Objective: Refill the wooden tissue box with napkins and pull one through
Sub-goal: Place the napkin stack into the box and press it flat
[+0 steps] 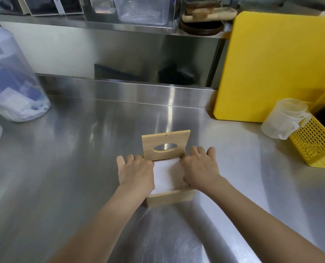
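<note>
The wooden tissue box [172, 198] sits on the steel counter in front of me. Its hinged lid [165, 144], with an oval slot, stands upright at the far side. A stack of white napkins [165, 173] lies inside the box. My left hand [136, 172] rests over the left side of the box, fingers curled down onto the stack's left edge. On the right side is my right hand [200, 167], thumb tucked in at the stack's right edge and fingers spread over the box wall. Both hands hide the side walls.
A clear plastic bag of napkin packs [11, 82] stands at the far left. At the back right a yellow cutting board [277, 67] leans, with a plastic measuring jug [284, 118] and a yellow perforated basket [317, 143] before it. A shelf with containers runs overhead.
</note>
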`<state>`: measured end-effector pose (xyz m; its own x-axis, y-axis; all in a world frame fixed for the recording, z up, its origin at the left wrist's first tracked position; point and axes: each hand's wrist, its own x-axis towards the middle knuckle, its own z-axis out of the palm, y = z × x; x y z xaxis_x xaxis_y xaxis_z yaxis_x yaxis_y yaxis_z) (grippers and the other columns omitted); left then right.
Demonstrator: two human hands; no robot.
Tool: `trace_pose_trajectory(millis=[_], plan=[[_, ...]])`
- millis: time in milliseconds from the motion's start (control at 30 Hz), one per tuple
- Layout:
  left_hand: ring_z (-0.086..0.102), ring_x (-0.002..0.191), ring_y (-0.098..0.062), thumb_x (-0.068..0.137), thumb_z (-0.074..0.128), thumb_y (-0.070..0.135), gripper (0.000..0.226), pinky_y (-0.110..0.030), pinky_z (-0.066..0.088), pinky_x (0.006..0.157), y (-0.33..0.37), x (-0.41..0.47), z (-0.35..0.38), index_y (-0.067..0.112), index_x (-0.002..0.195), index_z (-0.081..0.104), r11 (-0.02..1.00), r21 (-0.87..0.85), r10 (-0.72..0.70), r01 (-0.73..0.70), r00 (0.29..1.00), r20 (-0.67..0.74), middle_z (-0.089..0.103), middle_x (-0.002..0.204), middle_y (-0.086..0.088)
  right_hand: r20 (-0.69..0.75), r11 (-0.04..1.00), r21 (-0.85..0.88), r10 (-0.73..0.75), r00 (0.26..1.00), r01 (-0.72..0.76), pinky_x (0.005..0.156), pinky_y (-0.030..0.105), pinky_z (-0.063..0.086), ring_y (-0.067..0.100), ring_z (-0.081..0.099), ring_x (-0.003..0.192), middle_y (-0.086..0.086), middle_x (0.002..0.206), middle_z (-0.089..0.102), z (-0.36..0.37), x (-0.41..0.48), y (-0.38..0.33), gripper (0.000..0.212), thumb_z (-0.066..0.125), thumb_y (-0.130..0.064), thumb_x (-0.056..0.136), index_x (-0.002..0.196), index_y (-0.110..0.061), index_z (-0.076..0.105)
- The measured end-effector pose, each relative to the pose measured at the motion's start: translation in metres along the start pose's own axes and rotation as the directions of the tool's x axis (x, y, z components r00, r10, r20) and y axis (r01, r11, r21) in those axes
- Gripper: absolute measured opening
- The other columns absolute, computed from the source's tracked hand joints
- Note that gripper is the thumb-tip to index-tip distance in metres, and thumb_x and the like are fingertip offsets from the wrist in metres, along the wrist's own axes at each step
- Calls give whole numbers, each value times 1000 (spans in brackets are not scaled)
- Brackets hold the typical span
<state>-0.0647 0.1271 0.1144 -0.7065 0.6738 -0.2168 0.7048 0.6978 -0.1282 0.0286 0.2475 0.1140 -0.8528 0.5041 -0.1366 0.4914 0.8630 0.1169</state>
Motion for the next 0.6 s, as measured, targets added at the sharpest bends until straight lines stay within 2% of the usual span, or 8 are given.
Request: trace_pose_trajectory(millis=[67,167,300,367,433,533,567,600], plan=[[43,99,-21,72,65,25,33,-38,24,87,2,1,2,30,104,58,1000,10,-1,0,1000,27,48,94,2,15,1000,6,4,1000,-4,95,39,26,27,42,105,3,92,32,5,0,-3,29,57,-9,79,107,-16,60],[43,107,-21,73,67,32,44,-37,23,90,1,6,4,33,115,54,1000,-11,12,-11,998,61,55,108,3,37,999,43,24,999,-26,94,40,26,26,44,106,2,92,33,7,1,-1,26,59,-12,79,105,-17,60],[40,111,-21,72,69,43,51,-35,23,91,-6,10,1,35,119,52,998,-2,55,-55,996,77,53,114,2,103,985,167,16,995,-33,85,38,23,25,43,101,0,90,37,0,-4,3,22,59,-33,80,101,-25,64],[36,110,-23,73,66,45,49,-33,23,89,-12,10,0,36,120,52,991,-9,138,-137,988,64,49,114,1,76,953,300,15,997,-38,76,34,15,22,45,102,-2,90,40,-4,-10,7,24,58,-40,83,104,-35,67],[32,112,-23,77,61,48,50,-32,24,91,-23,8,-3,39,124,48,968,-139,227,-209,966,123,44,117,1,-27,874,484,62,998,-42,72,32,12,17,49,101,-7,86,49,-9,-13,16,18,58,-37,86,97,-35,72],[38,120,-21,85,56,39,37,-32,29,97,-46,6,-14,37,122,53,892,-424,277,-156,931,240,45,121,4,-75,726,685,160,984,-66,79,33,28,13,50,82,-15,72,55,-15,-12,34,18,57,-21,89,85,-25,74],[47,114,-20,88,55,32,25,-32,36,94,-53,8,-15,33,112,61,843,-524,252,-124,951,180,53,114,4,-66,624,778,189,980,-68,79,33,35,14,51,77,-12,71,57,-16,-12,37,15,60,-19,88,84,-24,73],[56,104,-21,88,55,24,15,-33,42,88,-57,9,-15,28,97,66,760,-646,175,-77,980,90,61,104,2,-47,465,883,224,973,-64,77,31,40,16,53,77,-7,73,60,-20,-13,39,11,62,-19,88,84,-23,71]])
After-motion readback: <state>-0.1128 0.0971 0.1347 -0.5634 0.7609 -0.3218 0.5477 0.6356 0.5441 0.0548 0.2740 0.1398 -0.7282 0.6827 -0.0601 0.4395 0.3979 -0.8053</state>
